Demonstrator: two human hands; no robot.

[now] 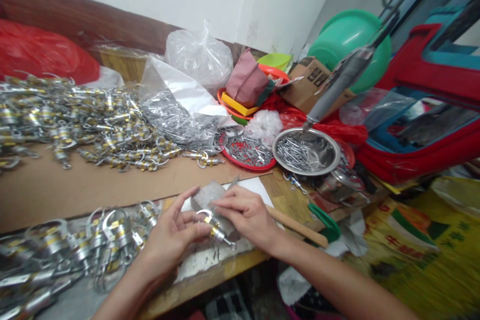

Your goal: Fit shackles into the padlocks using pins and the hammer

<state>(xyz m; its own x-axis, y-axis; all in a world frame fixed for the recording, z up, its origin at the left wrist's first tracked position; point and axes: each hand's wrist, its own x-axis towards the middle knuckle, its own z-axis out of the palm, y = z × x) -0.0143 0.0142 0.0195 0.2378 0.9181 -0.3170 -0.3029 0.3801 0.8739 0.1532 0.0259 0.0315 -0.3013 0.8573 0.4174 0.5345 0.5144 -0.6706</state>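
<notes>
A small silver and brass-coloured metal fitting with a curved hook (217,233) is held between the thumb and fingers of my left hand (174,232), its small end ring pointing down to the right. The fingertips of my right hand (251,215) are pinched together just above the fitting; what they hold, if anything, is hidden. Behind and under the fitting stands a grey metal block (207,194), partly covered by my hands. A wooden handle (298,226) lies to the right of my right hand, its far end hidden behind the wrist.
Similar fittings lie heaped at the back left (108,125) and at the near left (112,230). A steel bowl (335,160) holds metal pins; beside it is a red tray (228,158) of small metal parts. A grey power tool (341,80) hangs over the bowl.
</notes>
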